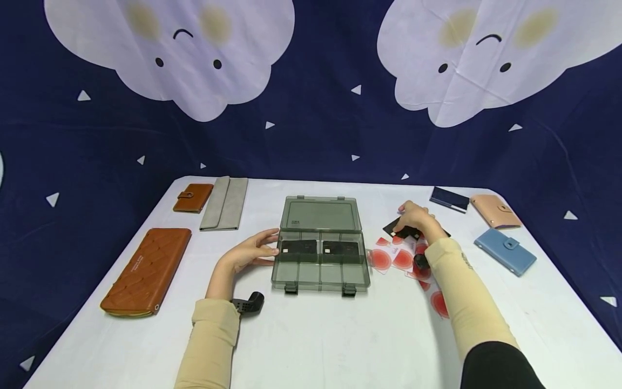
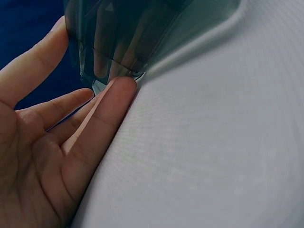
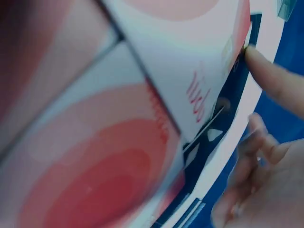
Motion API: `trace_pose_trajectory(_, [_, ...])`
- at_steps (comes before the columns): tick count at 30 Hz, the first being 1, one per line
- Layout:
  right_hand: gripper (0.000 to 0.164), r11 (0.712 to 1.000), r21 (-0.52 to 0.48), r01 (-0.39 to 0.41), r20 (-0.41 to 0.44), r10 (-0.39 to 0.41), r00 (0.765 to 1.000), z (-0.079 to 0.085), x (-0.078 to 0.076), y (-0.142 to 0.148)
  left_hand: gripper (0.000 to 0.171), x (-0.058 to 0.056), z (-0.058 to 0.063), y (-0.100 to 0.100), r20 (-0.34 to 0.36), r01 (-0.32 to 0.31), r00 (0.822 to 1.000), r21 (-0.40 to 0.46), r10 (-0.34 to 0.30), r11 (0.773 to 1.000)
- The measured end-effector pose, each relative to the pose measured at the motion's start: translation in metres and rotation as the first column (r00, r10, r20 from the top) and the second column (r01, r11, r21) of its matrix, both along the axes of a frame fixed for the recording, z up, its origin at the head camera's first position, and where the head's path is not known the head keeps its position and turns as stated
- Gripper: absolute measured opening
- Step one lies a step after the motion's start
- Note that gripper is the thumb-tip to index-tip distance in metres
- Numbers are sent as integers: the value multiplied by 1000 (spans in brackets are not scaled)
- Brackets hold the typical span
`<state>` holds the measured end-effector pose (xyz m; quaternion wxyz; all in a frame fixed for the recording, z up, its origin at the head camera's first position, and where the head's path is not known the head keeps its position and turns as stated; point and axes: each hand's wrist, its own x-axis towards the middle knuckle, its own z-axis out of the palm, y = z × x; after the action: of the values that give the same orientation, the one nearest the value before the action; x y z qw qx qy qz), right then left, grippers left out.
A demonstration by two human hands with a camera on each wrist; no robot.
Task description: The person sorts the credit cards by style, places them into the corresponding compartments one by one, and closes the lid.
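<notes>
A grey-green clear plastic box (image 1: 320, 281) lies with its lid (image 1: 323, 214) folded back. Two black cards with a small chip lie side by side in its back compartments, one left (image 1: 298, 248), one right (image 1: 341, 249). My left hand (image 1: 249, 251) rests against the box's left side; in the left wrist view its fairly straight fingers (image 2: 107, 114) touch the wall near the bottom. To the right, my right hand (image 1: 417, 217) reaches over black cards (image 1: 391, 227) on the table. In the right wrist view its thumb (image 3: 270, 73) is at the edge of a dark card (image 3: 228, 107).
Red-and-white cards (image 1: 380, 260) are scattered below the right hand. At left lie a brown quilted wallet (image 1: 148, 270), a small brown wallet (image 1: 193, 198) and a grey folder (image 1: 224, 204). A dark card holder (image 1: 449, 199), tan wallet (image 1: 495, 211) and blue wallet (image 1: 505, 251) lie right.
</notes>
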<state>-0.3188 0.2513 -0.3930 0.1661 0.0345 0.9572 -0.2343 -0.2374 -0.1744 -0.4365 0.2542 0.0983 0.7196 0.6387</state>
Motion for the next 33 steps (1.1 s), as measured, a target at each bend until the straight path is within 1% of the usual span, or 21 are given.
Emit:
trace_pose_trajectory(1, [68, 1000, 31, 5, -12, -4, 1000, 1, 0, 0, 76, 0, 0, 0, -1, -1, 1000, 0, 1, 1000])
trace_pose_trajectory(3, [69, 995, 95, 5, -6, -5, 1000, 2, 0, 0, 76, 0, 0, 0, 1, -5, 1000, 1, 5, 1000])
trace_pose_trajectory(5, [75, 993, 114, -9, 22, 7, 1000, 4, 2, 1, 76, 0, 0, 0, 3, -3, 1000, 2, 3, 1000])
trace_pose_trajectory(9, [84, 995, 89, -45, 65, 39, 997, 3, 4, 0, 75, 1, 1, 0, 9, 0, 1000, 7, 0, 1000])
trace_pose_trajectory(14, [87, 999, 34, -29, 62, 27, 998, -1, 3, 0, 75, 2, 2, 1, 11, -3, 1000, 5, 3, 1000])
trace_pose_trajectory(18, [83, 999, 46, -24, 12, 23, 1000, -3, 1, 2, 76, 3, 3, 2, 13, -5, 1000, 5, 5, 1000])
trace_pose_trajectory(21, [74, 997, 68, -31, -27, 33, 999, -3, -2, 3, 75, 4, 3, 2, 14, -5, 1000, 9, 5, 1000])
trace_pose_trajectory(24, [72, 996, 86, -23, -28, 25, 999, -1, -1, 3, 74, 4, 3, 2, 13, -5, 1000, 8, 5, 1000])
trace_pose_trajectory(27, [80, 995, 100, -27, 9, 27, 1000, 1, 2, 2, 75, 4, 3, 2, 13, -6, 1000, 7, 6, 1000])
trace_pose_trajectory(30, [87, 995, 94, -40, 36, 37, 999, 1, 3, 1, 74, 3, 3, 1, 11, -5, 1000, 6, 5, 1000])
trace_pose_trajectory(33, [90, 994, 95, -51, 36, 48, 998, 1, 3, 1, 74, 3, 4, 2, 7, -2, 1000, 7, 2, 1000])
